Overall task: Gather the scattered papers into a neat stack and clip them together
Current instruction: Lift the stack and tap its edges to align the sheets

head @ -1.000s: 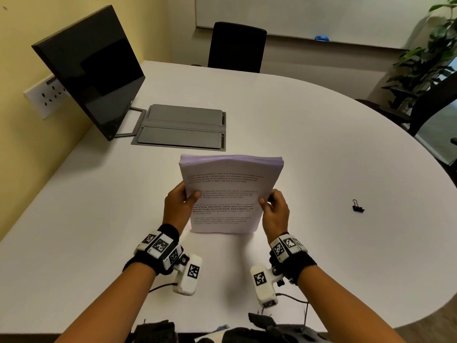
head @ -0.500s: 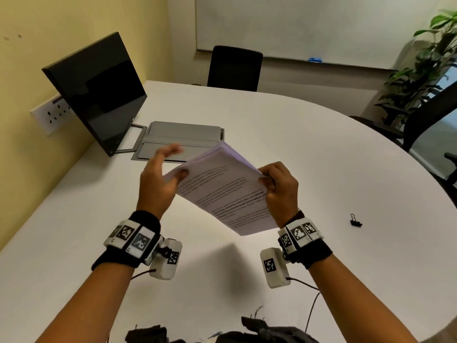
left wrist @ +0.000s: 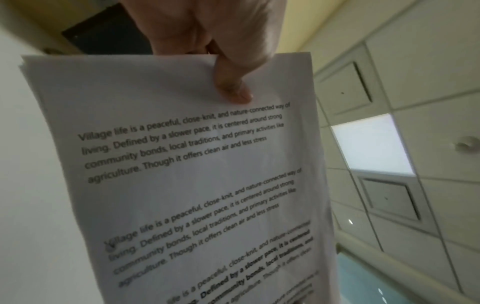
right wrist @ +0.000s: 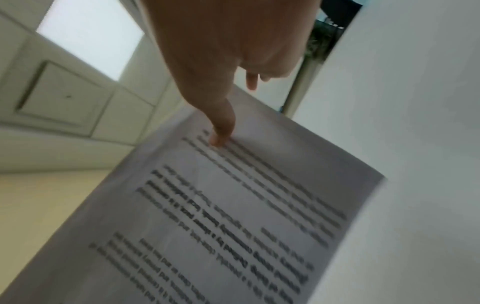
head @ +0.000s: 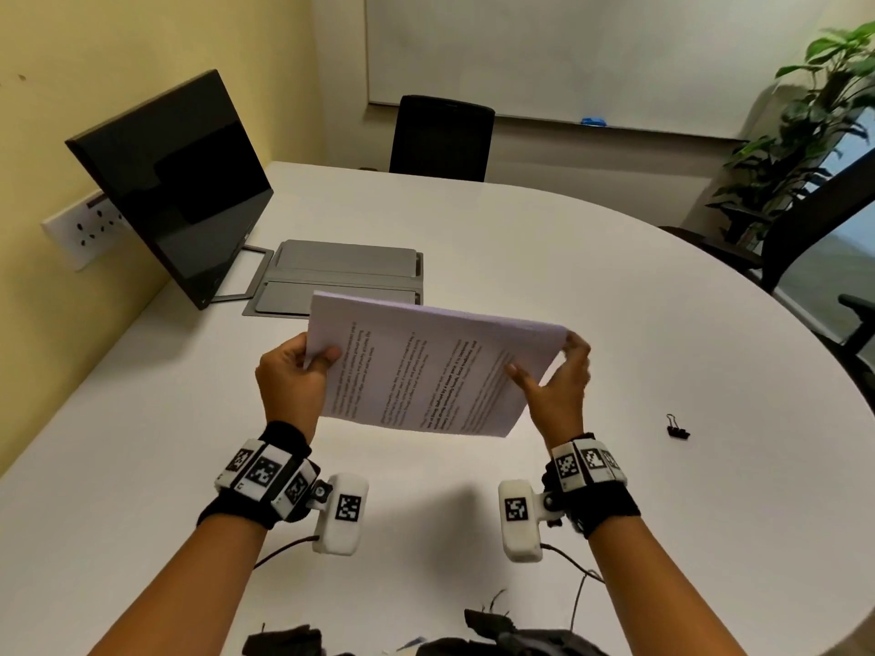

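White printed sheets make up the paper stack (head: pixel 426 371), a thick rectangular sheaf with squared edges and blocks of black text, some of it bold, on the top page. It is held in the air above the smooth, rounded white table (head: pixel 592 286), turned sideways with its long side running between the two hands. The left hand (head: pixel 291 376) grips one short end, thumb pressed flat on the top sheet and the other fingers hidden behind the stack. The right hand (head: pixel 556 385) holds the opposite end more loosely: its thumb lies on the printed face while the fingers curl round the far corner. In the right wrist view the page is blurred. Off to the right of the right hand, well apart from it, a small black binder clip (head: pixel 677 428) with wire handles lies on the table. Beyond the left hand stand a glossy dark monitor (head: pixel 180 182) and a flat grey metal panel (head: pixel 341 267).
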The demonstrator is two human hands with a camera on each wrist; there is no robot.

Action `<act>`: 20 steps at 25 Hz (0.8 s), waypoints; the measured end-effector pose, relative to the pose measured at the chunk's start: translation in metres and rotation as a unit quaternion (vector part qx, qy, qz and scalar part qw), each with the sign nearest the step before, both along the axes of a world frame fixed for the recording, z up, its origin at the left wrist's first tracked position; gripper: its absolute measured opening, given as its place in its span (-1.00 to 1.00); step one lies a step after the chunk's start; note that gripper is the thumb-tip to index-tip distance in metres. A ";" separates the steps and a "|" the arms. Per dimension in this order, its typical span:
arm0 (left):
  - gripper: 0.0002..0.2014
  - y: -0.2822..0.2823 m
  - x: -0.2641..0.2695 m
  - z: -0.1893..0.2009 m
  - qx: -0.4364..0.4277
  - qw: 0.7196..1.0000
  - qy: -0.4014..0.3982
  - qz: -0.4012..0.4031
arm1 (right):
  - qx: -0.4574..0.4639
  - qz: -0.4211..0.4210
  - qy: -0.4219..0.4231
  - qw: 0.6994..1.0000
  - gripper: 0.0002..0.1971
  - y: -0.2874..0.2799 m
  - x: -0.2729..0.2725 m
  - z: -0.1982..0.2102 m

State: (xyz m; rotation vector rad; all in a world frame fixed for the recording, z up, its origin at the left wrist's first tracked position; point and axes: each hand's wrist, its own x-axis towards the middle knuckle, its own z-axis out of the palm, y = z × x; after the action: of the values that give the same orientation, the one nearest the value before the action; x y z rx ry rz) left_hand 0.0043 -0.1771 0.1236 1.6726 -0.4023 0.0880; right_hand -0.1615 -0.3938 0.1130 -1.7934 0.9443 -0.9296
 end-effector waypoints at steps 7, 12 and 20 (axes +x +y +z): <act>-0.78 -0.004 0.016 -0.036 0.000 0.997 0.070 -0.014 | 0.163 0.038 -0.062 0.984 -0.68 0.001 0.008 -0.036; -0.80 -0.010 0.029 -0.056 0.028 0.994 0.100 -0.020 | 0.171 0.028 -0.071 0.982 -0.60 -0.006 0.022 -0.050; -0.77 -0.025 0.063 -0.081 0.057 0.986 0.154 -0.020 | 0.183 0.066 -0.034 0.980 -0.65 -0.036 0.043 -0.067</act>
State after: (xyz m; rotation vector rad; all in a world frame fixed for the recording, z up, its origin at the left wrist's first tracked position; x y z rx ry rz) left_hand 0.0676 -0.2024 0.0423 1.7543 -0.2098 -0.2261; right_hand -0.1187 -0.4294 0.0462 -1.4825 0.8772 -0.6773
